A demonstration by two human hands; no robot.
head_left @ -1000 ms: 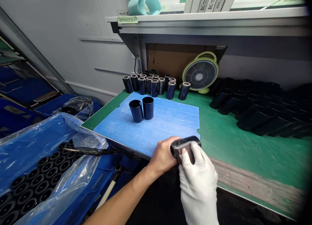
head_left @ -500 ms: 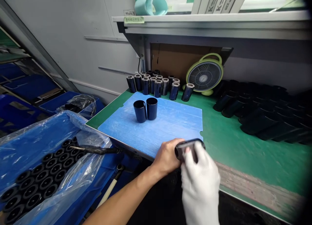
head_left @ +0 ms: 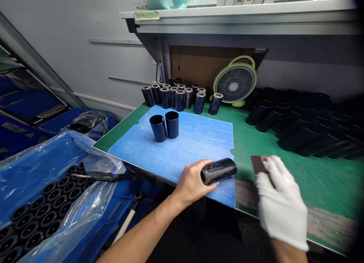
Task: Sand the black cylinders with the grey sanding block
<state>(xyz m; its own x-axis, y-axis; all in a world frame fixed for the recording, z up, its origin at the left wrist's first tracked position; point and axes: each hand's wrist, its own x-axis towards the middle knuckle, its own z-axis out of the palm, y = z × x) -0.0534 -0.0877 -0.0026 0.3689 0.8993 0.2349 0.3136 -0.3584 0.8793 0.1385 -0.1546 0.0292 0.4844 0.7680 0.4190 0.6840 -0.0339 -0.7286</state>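
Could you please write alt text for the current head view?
A bare left hand holds a dark cylinder above a blue mat; the gloved right hand, apart from it, holds a flat brown piece. Two dark open cylinders stand on the mat; a fan stands farther back.

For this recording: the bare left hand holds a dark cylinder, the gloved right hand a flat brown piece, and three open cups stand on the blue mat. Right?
Not quite: the head view shows two open cups, not three, on the blue mat. The rest stands: the bare left hand holds a dark cylinder, the gloved right hand a flat brown piece.
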